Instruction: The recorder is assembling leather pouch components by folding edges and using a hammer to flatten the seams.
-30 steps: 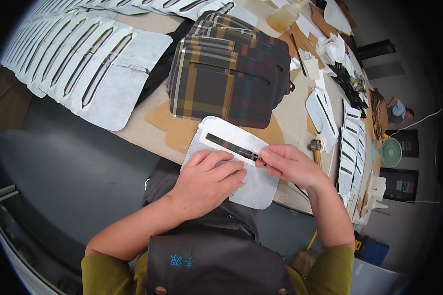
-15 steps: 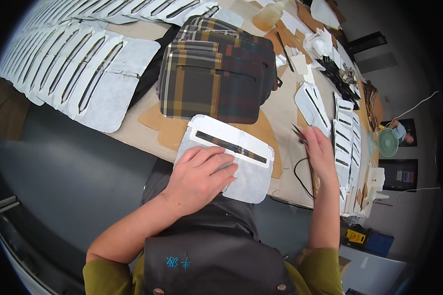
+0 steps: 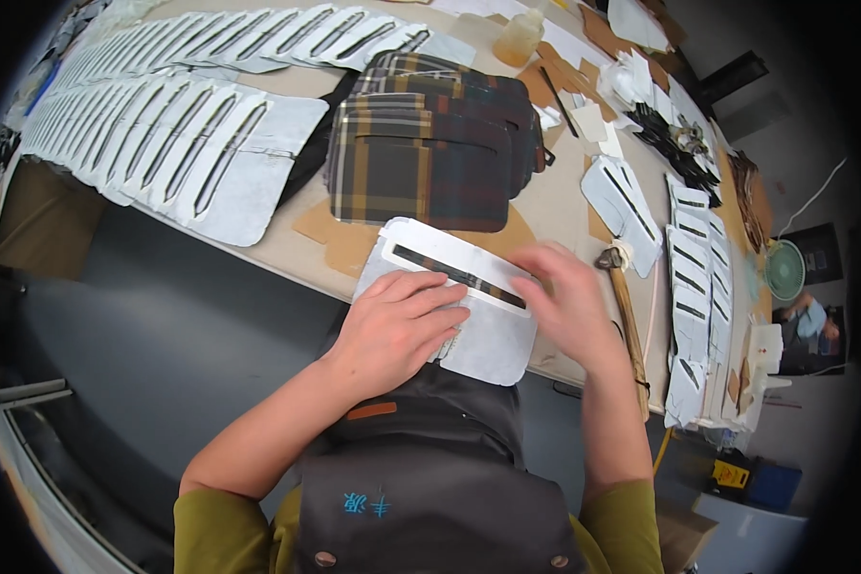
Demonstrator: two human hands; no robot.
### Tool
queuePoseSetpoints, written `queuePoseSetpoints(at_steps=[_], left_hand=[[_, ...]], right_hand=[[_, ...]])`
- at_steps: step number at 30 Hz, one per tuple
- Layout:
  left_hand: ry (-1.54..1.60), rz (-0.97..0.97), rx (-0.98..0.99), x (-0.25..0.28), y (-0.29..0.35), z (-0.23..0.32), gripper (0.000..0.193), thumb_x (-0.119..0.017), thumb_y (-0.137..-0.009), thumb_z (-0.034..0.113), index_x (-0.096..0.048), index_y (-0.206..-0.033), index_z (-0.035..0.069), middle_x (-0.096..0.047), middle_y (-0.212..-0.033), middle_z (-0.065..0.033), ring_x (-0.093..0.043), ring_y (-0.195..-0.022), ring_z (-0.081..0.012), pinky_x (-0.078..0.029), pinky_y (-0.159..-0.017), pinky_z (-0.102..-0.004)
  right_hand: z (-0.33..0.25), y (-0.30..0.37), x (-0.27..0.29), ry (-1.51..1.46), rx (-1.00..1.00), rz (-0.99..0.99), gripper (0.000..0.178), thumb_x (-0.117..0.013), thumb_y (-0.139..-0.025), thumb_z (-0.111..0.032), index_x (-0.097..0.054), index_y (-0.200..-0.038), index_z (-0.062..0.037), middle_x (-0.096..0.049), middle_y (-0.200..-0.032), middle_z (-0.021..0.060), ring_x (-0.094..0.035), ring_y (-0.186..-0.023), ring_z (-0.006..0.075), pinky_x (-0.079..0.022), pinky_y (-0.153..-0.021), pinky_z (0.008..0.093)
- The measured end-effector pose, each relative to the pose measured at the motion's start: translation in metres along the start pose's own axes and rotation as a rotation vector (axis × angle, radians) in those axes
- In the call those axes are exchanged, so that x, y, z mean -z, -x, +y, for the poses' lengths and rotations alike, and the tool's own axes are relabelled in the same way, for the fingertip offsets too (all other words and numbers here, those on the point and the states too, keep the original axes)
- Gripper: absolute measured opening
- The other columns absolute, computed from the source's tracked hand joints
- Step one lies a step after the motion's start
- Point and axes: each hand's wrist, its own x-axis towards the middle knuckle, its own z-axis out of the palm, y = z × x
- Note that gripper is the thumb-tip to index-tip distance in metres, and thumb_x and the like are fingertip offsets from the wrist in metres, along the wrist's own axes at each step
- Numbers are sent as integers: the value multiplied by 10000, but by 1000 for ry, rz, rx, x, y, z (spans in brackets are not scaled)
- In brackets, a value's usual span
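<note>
A pale grey-white panel (image 3: pixel 493 346) lies at the near table edge, over my lap. Its long slot is framed in white and shows dark plaid cloth (image 3: pixel 430 265) inside. My left hand (image 3: pixel 392 320) rests flat across the panel's middle, fingers stretched out and just below the slot. At the panel's right end is my right hand (image 3: pixel 569 297), slightly blurred. Its thumb and fingers are bent and apart beside the slot's end, and no tool shows in them. Part of the palm side is hidden.
Beyond the panel stands a stack of plaid fabric pieces (image 3: pixel 421 158) over brown card (image 3: pixel 340 239). Rows of similar slotted panels (image 3: pixel 249 191) cover the left; more panels (image 3: pixel 689 277) lie right. A wooden-handled hammer (image 3: pixel 629 330) lies beside my right forearm. A bottle (image 3: pixel 519 38) stands far back.
My right hand has moved left from beside the panel to its right end. The dark pointed tool it held no longer shows. The hammer has come into view. My left hand stays on the panel.
</note>
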Motion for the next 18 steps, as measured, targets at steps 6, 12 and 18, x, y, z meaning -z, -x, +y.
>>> queuePoseSetpoints(at_steps=[6, 12, 18], left_hand=[[-4, 11, -37, 3, 2, 0, 258, -772, -821, 176, -744, -1074, 136, -698, -1214, 18, -614, -1175, -203, -499, -980, -383], [-13, -17, 13, 3, 4, 0, 274, -772, -826, 181, -761, -1099, 157, -705, -1233, 40, -624, -1176, -198, -495, -971, -385], [1, 2, -15, 1, 6, -2, 335, -778, -810, 185, -738, -1141, 149, -677, -1277, 24, -610, -1189, -196, -477, -988, -383]], right_hand=[[-25, -49, -20, 5, -213, -268, 181, -704, -911, -201, -709, -928, -21, -675, -841, 133, -648, -827, 337, -505, -741, 399], [-7, -51, -27, -465, -46, -341, 202, -695, -948, -210, -696, -885, -19, -635, -733, 81, -559, -639, 180, -460, -625, 332], [-11, -57, -29, -193, -165, -265, 193, -695, -971, -196, -673, -883, -26, -563, -694, -42, -463, -636, 46, -395, -558, 281]])
